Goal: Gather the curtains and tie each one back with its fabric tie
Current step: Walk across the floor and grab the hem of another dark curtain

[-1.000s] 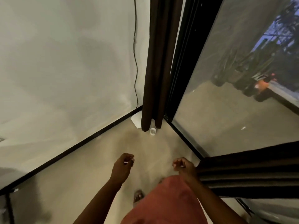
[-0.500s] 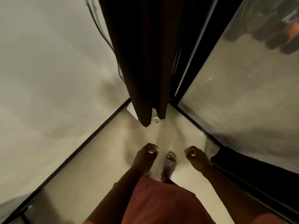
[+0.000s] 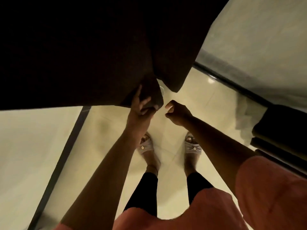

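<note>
A dark brown curtain (image 3: pixel 86 47) fills the far left of the view, hanging down to the pale floor, its lower edge ending in two folded points just beyond the hands. The left hand (image 3: pixel 141 105) grips the nearer point, fingers curled into the cloth and thumb up along its left side. The right hand (image 3: pixel 176 112) hovers just to the right of it, close but apart, fingers curled in on themselves with nothing between them. Whether any of the cloth held is a fabric tie cannot be told.

The floor (image 3: pixel 191 90) is glossy cream tile with thin grout lines and a spot of reflected light far right. A dark strip runs along the floor on the left, beside a pale surface. On the far right a dark frame (image 3: pixel 232 85) bounds a large pale pane. At the right edge lies a second mass of dark cloth (image 3: pixel 282 128), in horizontal folds.

A small white round object (image 3: pixel 162 89) peeps out between the two curtain points; what it holds cannot be seen.

Near, the person wears a salmon top, black leggings and pale slippers (image 3: pixel 193 147). No writing is legible.
</note>
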